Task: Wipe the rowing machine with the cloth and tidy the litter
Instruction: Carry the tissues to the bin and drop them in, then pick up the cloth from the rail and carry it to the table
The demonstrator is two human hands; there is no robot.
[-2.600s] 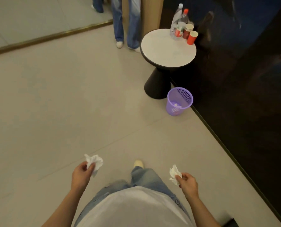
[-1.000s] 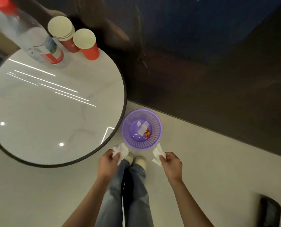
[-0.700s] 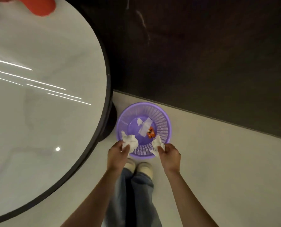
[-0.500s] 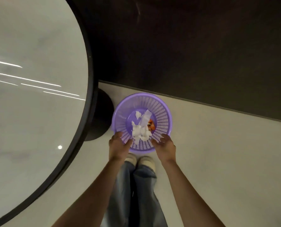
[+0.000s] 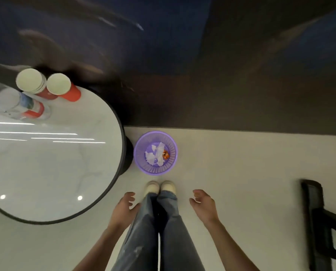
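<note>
Left hand (image 5: 124, 208) and right hand (image 5: 203, 205) are hanging empty, fingers loosely curled; tissues (image 5: 153, 155) are lying in purple basket (image 5: 141, 165) on pale floor (image 5: 241, 173) beside round table (image 5: 45, 169).

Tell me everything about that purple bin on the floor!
The purple bin is a small round basket, plastic by its look, with a lattice wall full of little holes. It stands upright on the pale floor, near the dark wall and close beside the black base of the round table. Inside lie crumpled white tissues and a small orange scrap. Nothing but the floor plainly touches it.
</note>
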